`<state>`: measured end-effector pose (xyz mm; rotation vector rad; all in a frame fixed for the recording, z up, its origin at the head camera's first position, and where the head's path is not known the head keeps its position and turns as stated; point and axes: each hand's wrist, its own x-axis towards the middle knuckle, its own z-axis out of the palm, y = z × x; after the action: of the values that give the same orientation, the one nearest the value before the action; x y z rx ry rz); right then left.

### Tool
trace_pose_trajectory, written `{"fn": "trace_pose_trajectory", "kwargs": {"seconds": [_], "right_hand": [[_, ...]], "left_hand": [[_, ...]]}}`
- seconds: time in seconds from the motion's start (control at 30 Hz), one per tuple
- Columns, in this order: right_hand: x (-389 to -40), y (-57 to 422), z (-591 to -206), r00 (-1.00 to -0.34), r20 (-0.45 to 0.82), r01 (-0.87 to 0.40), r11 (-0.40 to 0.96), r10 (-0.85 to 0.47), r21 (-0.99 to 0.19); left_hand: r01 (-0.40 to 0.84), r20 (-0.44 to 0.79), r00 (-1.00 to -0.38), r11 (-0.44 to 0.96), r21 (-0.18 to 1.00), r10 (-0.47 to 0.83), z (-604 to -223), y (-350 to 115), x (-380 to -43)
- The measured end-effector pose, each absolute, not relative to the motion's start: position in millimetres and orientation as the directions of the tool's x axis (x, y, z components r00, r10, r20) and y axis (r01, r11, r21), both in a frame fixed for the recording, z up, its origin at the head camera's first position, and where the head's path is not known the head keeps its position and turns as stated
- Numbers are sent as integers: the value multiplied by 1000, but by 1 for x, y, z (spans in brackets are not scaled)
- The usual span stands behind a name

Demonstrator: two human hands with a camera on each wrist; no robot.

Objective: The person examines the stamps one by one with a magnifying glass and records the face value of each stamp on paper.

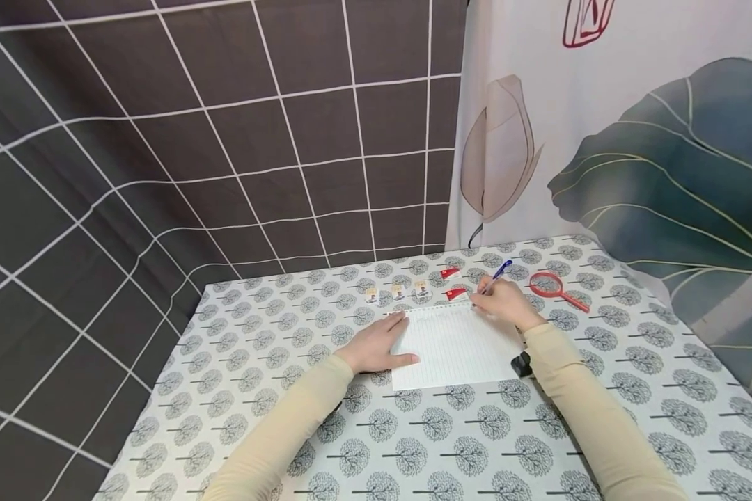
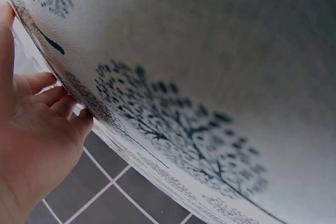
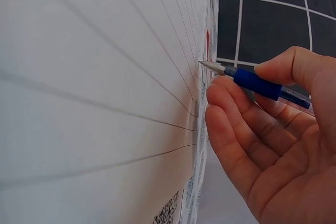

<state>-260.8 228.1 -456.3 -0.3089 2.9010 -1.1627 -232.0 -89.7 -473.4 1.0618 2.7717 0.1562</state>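
Observation:
A lined sheet of paper (image 1: 451, 351) with a row of holes along its far edge lies on the table. My left hand (image 1: 379, 344) rests flat on its left side, fingers straight and thumb spread; the left wrist view shows that hand (image 2: 47, 129) with its fingers against the tabletop. Near the top right of the sheet, my right hand (image 1: 504, 303) pinches a blue pen (image 1: 503, 270). In the right wrist view the pen (image 3: 257, 84) sits between thumb and fingers, its metal tip right at the paper's surface.
Beyond the sheet lie two red-and-white cards (image 1: 456, 293) and several small picture cards (image 1: 397, 293). A red magnifying glass (image 1: 546, 284) is to the right of my right hand. A tree-patterned cloth (image 1: 470, 452) covers the table, with a dark gridded curtain (image 1: 326, 139) behind.

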Motion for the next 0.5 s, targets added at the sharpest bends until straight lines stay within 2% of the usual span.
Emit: {"fn": "trace_pose_trajectory", "kwargs": {"seconds": [0.5], "right_hand": [[-260,239,-451,-983,100,-183,733,-155,-655]], "left_hand": [[652,-119,-730,738,171,673,-474,-91,-232]]}}
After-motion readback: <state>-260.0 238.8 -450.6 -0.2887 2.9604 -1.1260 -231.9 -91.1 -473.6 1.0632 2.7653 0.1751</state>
